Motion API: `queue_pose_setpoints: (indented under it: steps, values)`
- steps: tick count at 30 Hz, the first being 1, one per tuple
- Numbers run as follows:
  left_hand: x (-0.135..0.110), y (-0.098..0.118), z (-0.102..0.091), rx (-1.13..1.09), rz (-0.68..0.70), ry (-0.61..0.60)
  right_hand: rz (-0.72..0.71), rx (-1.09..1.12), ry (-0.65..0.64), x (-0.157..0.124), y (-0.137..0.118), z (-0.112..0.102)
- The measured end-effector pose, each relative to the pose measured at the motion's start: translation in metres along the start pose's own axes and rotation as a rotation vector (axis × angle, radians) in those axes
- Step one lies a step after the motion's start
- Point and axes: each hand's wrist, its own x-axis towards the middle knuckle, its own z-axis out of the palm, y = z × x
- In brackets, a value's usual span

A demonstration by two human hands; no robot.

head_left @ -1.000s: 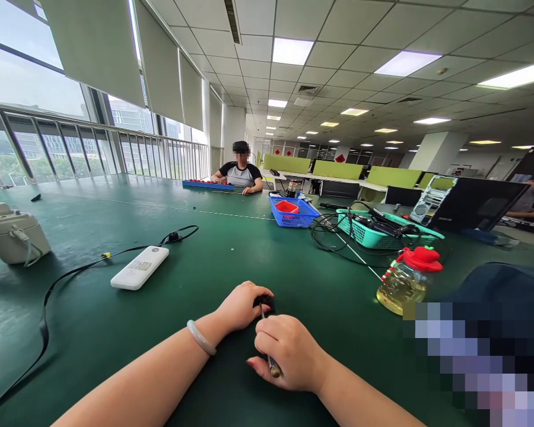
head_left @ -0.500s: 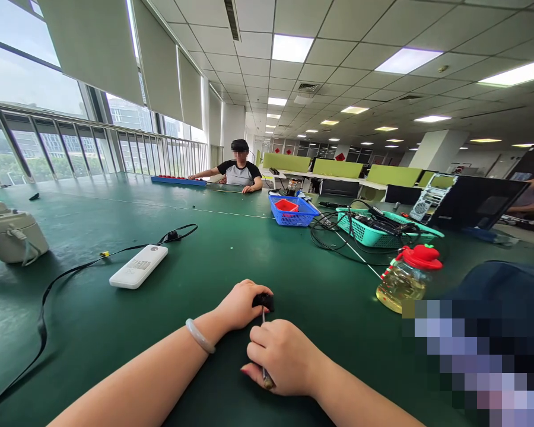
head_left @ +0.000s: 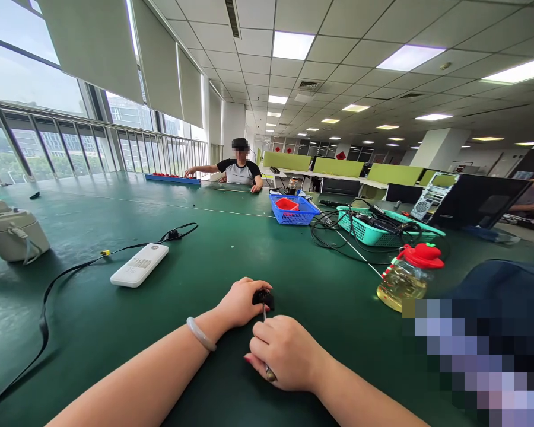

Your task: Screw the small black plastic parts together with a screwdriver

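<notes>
Left hand: bent around a small black piece, thumb on the near side, fingers on the far side, maybe so it cannot slip.
Right hand: curled up around a thin tool, thumb poking out.
Thin tool: points at the black piece, likely gripped this way to aim the tip. I cannot tell if they touch.
Black piece: just ahead of the right hand, low over the bench; I cannot tell if it rests there.
White block and jar: well apart from both hands, which leaves space.
</notes>
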Motion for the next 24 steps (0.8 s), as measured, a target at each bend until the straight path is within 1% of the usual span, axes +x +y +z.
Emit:
queue_pose_setpoints:
  steps: [5,9,11,14,18,21,24]
  values:
    - [0.001,0.000,0.000,0.013,-0.071,0.032,0.011,-0.017,-0.011,-0.001,0.003,0.001]
    - [0.001,-0.001,0.001,0.037,-0.095,0.064,0.069,-0.018,-0.018,0.000,0.002,0.002]
    - [0.001,-0.003,0.001,0.038,-0.080,0.071,0.127,-0.032,0.010,0.000,0.002,0.000]
    - [0.002,-0.004,0.002,0.045,-0.058,0.084,0.208,-0.049,0.100,-0.001,0.006,-0.004]
    - [0.002,-0.005,0.000,0.049,-0.051,0.074,0.224,0.046,0.217,-0.010,0.024,-0.011]
    - [0.002,-0.003,-0.002,0.038,-0.060,0.062,0.222,0.170,0.226,-0.017,0.038,-0.013]
    - [0.002,-0.003,-0.003,0.033,-0.066,0.051,0.249,0.208,0.245,-0.021,0.042,-0.013]
